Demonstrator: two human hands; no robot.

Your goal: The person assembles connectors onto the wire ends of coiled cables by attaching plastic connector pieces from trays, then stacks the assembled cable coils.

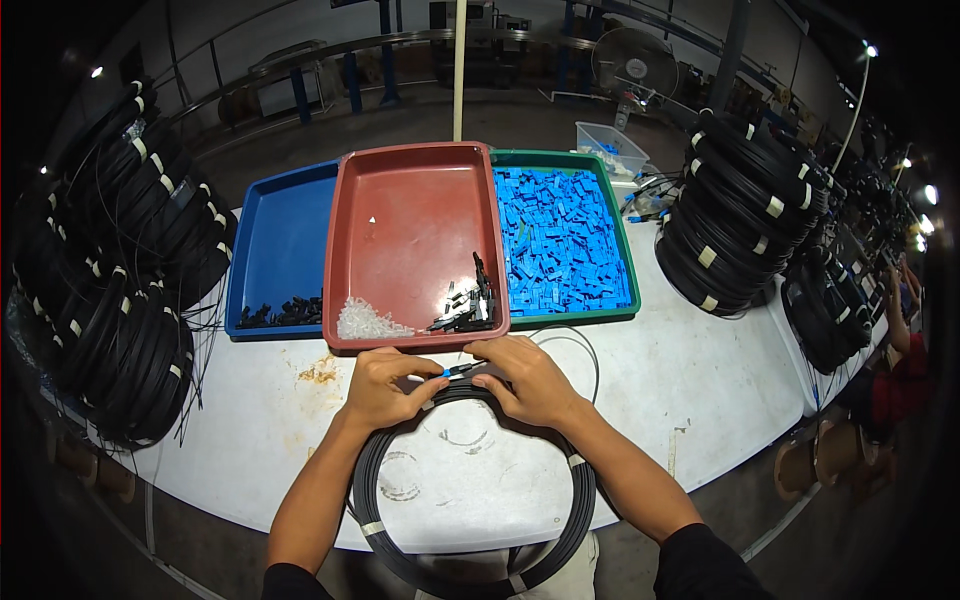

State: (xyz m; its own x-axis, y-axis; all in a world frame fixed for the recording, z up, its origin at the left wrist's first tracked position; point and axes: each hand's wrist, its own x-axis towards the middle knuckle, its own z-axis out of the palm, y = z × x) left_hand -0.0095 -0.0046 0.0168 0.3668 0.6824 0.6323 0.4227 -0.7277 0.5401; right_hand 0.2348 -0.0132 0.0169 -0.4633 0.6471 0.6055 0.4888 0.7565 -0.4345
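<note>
Between my two hands is a small cable connector [461,370], blue at its left end and black toward the right. My left hand [385,387] pinches the blue end between thumb and fingers. Closed on the black end is my right hand [530,382], with thumb and index finger together. Right under both hands a coil of black cable [585,490], bound with pale tape bands, lies on the white table [690,400] and overhangs its near edge. One loose cable loop [598,365] curves out beside my right hand. My fingers hide part of the connector.
Beyond my hands stand a blue tray [283,215] with black parts, a red tray [415,200] with clear and black pieces, and a green tray [627,270] full of blue connector housings. Stacked cable coils flank both sides [130,370] [735,220]. A person [905,350] is far right.
</note>
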